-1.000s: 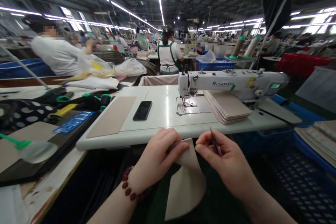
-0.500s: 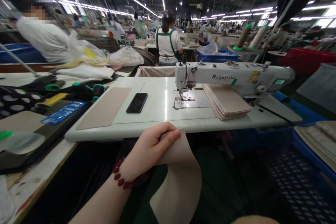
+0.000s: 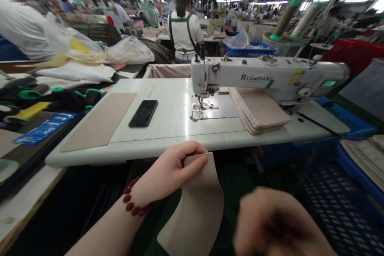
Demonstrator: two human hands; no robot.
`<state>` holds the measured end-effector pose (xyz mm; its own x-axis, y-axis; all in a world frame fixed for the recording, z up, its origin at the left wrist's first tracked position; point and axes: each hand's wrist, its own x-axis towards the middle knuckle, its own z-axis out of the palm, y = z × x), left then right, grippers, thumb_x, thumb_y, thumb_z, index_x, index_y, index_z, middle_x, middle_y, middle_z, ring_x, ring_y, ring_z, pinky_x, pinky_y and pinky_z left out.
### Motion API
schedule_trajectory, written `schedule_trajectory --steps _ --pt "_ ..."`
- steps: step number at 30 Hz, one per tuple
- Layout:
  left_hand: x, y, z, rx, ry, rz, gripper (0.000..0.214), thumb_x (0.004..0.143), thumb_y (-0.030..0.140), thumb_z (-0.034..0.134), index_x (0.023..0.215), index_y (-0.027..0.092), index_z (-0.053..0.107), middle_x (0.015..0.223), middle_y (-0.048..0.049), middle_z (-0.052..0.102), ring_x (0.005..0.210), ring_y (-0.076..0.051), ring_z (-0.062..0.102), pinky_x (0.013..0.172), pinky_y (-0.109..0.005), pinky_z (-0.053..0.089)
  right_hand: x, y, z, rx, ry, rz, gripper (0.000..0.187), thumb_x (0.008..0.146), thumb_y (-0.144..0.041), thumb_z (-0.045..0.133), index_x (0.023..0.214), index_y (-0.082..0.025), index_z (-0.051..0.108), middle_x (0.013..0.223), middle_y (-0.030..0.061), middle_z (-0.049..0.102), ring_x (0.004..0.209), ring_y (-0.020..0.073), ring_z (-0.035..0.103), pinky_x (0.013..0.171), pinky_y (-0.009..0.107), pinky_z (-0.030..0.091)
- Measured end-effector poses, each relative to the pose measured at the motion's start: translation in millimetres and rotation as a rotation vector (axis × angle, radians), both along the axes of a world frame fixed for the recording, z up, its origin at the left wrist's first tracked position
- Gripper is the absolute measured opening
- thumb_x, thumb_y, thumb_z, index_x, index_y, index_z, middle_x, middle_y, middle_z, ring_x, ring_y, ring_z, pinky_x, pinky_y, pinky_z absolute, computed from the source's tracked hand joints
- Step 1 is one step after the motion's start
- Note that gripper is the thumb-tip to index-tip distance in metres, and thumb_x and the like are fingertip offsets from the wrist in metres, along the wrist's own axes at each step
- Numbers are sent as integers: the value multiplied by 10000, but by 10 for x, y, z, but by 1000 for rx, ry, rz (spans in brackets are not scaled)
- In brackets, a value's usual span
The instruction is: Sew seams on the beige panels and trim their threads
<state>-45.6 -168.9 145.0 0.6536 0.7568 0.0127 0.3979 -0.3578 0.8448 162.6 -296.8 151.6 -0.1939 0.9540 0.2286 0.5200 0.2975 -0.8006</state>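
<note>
Okay, your left hand (image 3: 168, 174) is up near the front edge of the white sewing counter (image 3: 171, 138), its fingers (image 3: 195, 155) curled over the top corner of a beige curved panel (image 3: 192, 212) and pinching it, with the thumb hidden behind the material. The panel hangs free below the counter edge, over something dark green, its rounded lower end dropping out of view. Your right hand (image 3: 279, 224) is a blur low on the right, near the panel but not touching it, so I can't tell whether those fingers are spread or pressed together. Ahead, the lockstitch sewing machine (image 3: 255, 72) stands idle, with nothing under its presser foot (image 3: 200, 106). A stack of beige panels (image 3: 258, 110) sits just right of the needle, and a flat beige panel (image 3: 99, 120) lies by a black phone (image 3: 143, 113). This looks like hand preparation of one piece, away from the needle. The next move seems to call for your right hand to return to the panel while your left keeps its pinch.
</note>
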Motion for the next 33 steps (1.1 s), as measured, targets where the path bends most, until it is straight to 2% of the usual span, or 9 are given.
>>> schedule_trajectory --steps 2,5,7,11,27,30,33 --pt "37 27 -47 -47 15 -36 218 954 334 477 922 188 636 861 13 646 815 -151 582 721 -229 424 60 264 -151 -89 -60 -30 255 916 -483 482 1033 -297 611 713 -24 621 590 148 584 505 264 447" --pt "85 58 -117 -102 40 -72 208 946 318 493 929 188 654 870 15 664 811 -150 595 708 -227 428 118 497 -348 -69 -287 -108 212 925 -398 519 1037 -241 604 860 -4 651 732 150 608 638 268 446" --pt "103 76 -151 -128 44 -87 204 942 317 501 941 189 660 880 16 671 811 -149 600 713 -228 434 136 530 -425 -11 -390 -104 213 927 -367 527 1077 -235 602 913 11 658 783 164 615 676 279 440" --pt "113 113 -181 -179 36 -112 208 941 327 508 957 192 666 897 15 679 826 -151 605 724 -229 445 150 500 -465 64 -446 -97 233 939 -353 518 1124 -231 594 969 32 667 826 178 624 715 287 443" --pt "110 172 -242 -248 44 -119 214 930 337 521 962 192 675 914 4 683 841 -161 602 741 -240 448 143 549 -490 94 -541 -78 199 950 -343 496 1091 -237 589 900 26 646 807 191 602 684 308 399" --pt "115 172 -267 -273 48 -114 215 927 340 521 949 194 677 907 5 683 835 -160 597 730 -239 443 156 572 -536 98 -482 -68 184 946 -325 508 1077 -228 591 893 33 639 804 191 591 691 310 391" --pt "132 173 -326 -314 57 -116 219 922 351 521 933 198 678 887 10 683 807 -156 588 706 -237 437 162 609 -620 30 -272 -2 144 933 -316 536 1030 -226 594 843 18 614 750 165 562 660 292 383"
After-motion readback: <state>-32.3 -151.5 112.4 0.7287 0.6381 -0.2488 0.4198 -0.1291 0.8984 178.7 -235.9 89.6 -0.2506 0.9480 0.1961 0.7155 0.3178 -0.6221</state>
